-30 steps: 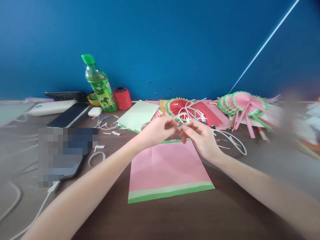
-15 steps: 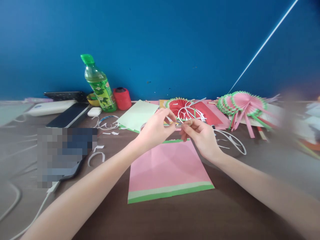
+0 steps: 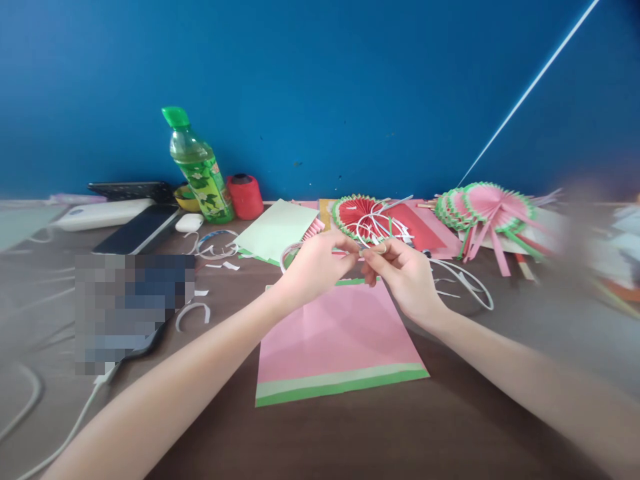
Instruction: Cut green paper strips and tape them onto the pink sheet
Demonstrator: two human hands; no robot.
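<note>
Two hands meet above a pink sheet [image 3: 340,333] edged in green.
From here, the right hand [image 3: 405,273] pinches a small pale piece [image 3: 383,249], too tiny to make out; the left hand's [image 3: 317,263] fingertips are right by it. Behind them sit a red pleated fan [image 3: 350,212], a tilted green bottle [image 3: 203,183] and a red spool [image 3: 245,200].

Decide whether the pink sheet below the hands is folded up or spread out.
Spread out: the pink sheet lies flat on the dark table, its broad face and green near edge showing.
</note>
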